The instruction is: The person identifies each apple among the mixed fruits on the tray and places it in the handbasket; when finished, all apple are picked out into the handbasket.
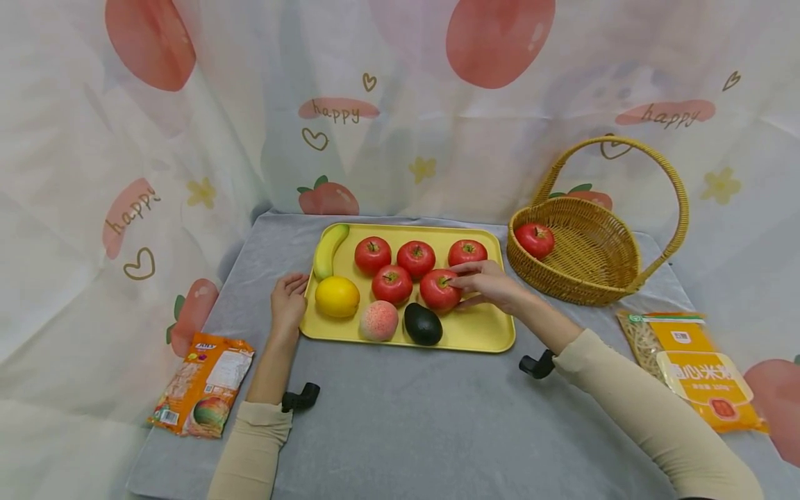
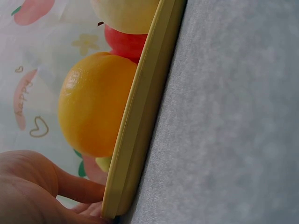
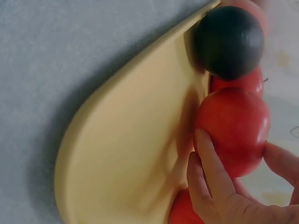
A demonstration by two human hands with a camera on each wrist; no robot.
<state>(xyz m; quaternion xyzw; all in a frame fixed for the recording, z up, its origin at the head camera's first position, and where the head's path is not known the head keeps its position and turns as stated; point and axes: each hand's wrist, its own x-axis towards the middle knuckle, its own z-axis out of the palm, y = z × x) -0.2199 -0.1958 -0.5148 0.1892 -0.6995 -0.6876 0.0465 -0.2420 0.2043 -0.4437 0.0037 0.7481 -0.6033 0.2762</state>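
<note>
My right hand (image 1: 489, 283) holds a red apple (image 1: 440, 290) at the right of the yellow tray (image 1: 481, 332). In the right wrist view, the thumb is on one side of this apple (image 3: 233, 130) and the fingers (image 3: 212, 163) on the other. Against the tray's left edge rests my left hand (image 1: 289, 302), its fingers fairly straight at the rim in the left wrist view. Several more red apples (image 1: 372, 255) lie on the tray, with a banana (image 1: 330, 251), a lemon (image 1: 337, 297), a peach (image 1: 379, 321) and a dark avocado (image 1: 423, 324).
A wicker basket (image 1: 571, 285) with a tall handle stands right of the tray, one red apple (image 1: 535, 240) inside it. An orange snack packet (image 1: 206, 384) lies at the left, a yellow-orange food bag (image 1: 694, 371) at the right. A printed curtain (image 1: 400, 160) hangs behind the grey-covered table (image 1: 400, 417).
</note>
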